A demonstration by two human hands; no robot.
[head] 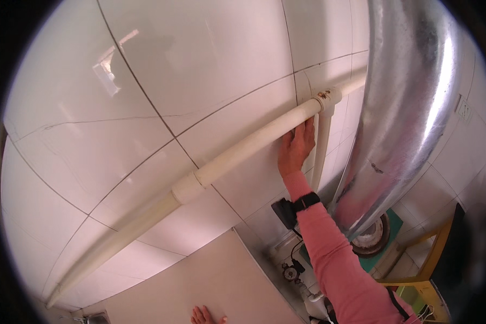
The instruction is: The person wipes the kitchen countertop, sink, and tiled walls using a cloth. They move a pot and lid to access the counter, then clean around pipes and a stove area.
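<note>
A cream plastic pipe [251,148] slants up to the right along a white tiled wall [222,60]. My right hand [297,148], at the end of a pink sleeve, reaches up to the pipe's underside just left of a tee fitting [328,101] with brown stains. Its fingertips are partly hidden at the pipe, so whether they grip anything is unclear. A black strap [308,201] with a black box is around that forearm. At the bottom edge my left hand [204,315] shows only its spread fingers, over a flat beige surface [210,275], with nothing visible in them.
A wide shiny metal duct [401,109] stands close right of my right arm. Below it is a green stove top [395,220] with a round metal plate [370,239]. A small pump with piping [290,273] sits low beside the beige surface. A yellow wooden frame [423,255] stands lower right.
</note>
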